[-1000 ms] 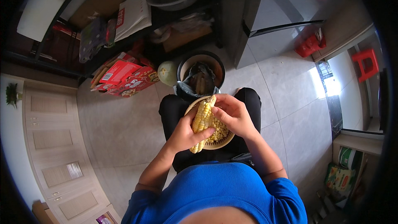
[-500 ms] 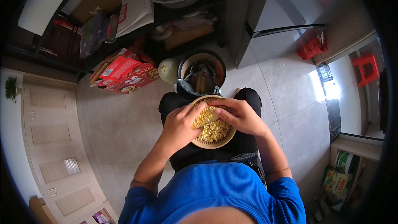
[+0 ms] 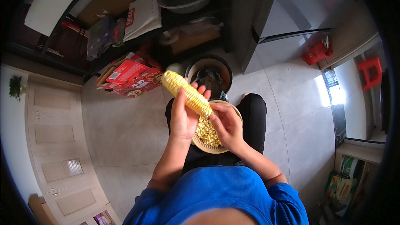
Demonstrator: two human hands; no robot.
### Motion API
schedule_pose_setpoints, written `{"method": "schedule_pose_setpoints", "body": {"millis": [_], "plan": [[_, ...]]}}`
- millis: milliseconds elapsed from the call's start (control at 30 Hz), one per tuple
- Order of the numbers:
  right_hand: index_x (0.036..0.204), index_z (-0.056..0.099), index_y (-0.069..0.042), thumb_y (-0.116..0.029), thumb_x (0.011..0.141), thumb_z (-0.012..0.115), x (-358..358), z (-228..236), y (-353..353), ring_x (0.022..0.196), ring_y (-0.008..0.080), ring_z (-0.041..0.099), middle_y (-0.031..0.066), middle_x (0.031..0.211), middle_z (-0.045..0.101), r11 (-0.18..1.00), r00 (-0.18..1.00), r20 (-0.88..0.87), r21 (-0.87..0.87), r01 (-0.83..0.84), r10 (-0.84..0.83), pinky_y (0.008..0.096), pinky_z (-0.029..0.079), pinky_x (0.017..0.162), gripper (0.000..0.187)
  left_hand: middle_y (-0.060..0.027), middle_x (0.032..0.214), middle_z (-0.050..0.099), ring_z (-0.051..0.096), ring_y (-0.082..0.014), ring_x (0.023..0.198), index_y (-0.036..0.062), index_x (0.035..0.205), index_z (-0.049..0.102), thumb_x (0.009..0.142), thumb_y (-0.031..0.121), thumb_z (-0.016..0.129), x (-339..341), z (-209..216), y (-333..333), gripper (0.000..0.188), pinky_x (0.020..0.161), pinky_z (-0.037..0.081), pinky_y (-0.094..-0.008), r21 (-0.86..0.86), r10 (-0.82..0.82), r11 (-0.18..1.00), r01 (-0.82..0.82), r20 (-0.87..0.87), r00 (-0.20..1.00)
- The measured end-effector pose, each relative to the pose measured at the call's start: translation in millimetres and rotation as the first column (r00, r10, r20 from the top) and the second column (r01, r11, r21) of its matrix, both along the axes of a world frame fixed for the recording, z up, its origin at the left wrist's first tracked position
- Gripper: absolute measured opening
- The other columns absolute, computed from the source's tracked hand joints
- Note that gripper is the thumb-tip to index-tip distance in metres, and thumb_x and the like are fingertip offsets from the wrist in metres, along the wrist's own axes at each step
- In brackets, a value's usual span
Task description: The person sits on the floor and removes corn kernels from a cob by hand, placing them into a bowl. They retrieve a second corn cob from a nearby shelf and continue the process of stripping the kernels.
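Observation:
A yellow ear of corn (image 3: 183, 89) slants up to the left over my lap. My left hand (image 3: 183, 118) supports it from below, with fingers curled round its underside. At its lower end, my right hand (image 3: 228, 127) pinches the tip between thumb and fingers. Below both hands, a tan round basket (image 3: 214, 150) rests on my thighs, holding many loose corn kernels (image 3: 206, 132). Part of the basket is hidden by my right hand. The ear looks mostly covered in kernels.
Just beyond my knees stands a round bin (image 3: 228, 73) lined with a dark bag (image 3: 207, 82). A pale green round thing (image 3: 176, 68) sits beside it. Red cardboard boxes (image 3: 135, 79) lie to the left, below a dark shelf. A grey fridge (image 3: 300, 8) stands at right.
The corn has risen from over the basket up to the left and swung lengthwise. My left hand has turned palm up under it; my right hand has shifted to its lower end.

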State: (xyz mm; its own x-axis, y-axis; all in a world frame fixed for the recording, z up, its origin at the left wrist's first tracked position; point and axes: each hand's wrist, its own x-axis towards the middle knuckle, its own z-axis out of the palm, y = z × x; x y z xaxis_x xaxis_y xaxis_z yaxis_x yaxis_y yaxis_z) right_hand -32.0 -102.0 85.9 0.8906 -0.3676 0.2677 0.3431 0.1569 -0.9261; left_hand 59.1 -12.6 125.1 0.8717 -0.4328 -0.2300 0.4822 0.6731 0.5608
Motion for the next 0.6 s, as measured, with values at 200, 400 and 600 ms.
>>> {"method": "schedule_pose_setpoints", "body": {"millis": [200, 400, 600], "plan": [[0.115, 0.042, 0.005, -0.002, 0.085, 0.057, 3, 23, -13, 0.091, 0.0135, 0.058, 0.0096, 0.104, 0.054, 0.946, 0.953, -0.198, 0.279, -0.168, 0.228, 0.025, 0.048, 0.079, 0.034, -0.0039, 0.09, 0.048, 0.048, -0.0144, 0.078, 0.0082, 0.11, 0.044, 0.085, 0.02, 0.058, 0, 3, -10, 0.031, 0.071, 0.046, -0.0319, 0.178, 0.116, 0.977, -0.117, 0.02, 0.993], [0.112, 0.043, 0.007, -0.006, 0.088, 0.053, 4, 25, -21, 0.085, 0.0146, 0.059, 0.0109, 0.104, 0.053, 0.897, 0.905, -0.241, 0.362, -0.253, 0.352, 0.0271, 0.049, 0.076, 0.029, -0.0049, 0.091, 0.048, 0.049, -0.0147, 0.078, 0.0062, 0.11, 0.044, 0.085, 0.019, 0.059, -4, 3, -12, 0.032, 0.07, 0.046, -0.0323, 0.248, 0.112, 0.96, -0.131, 0.091, 0.99], [0.108, 0.042, 0.007, -0.004, 0.087, 0.053, 5, 26, -20, 0.082, 0.0139, 0.06, 0.0115, 0.099, 0.055, 0.919, 0.909, -0.269, 0.324, -0.226, 0.319, 0.0262, 0.051, 0.072, 0.026, -0.0047, 0.089, 0.049, 0.051, -0.0147, 0.076, 0.0068, 0.106, 0.045, 0.084, 0.017, 0.06, -4, 4, -14, 0.028, 0.068, 0.048, -0.0322, 0.298, 0.117, 0.945, -0.137, 0.082, 0.99]]}}
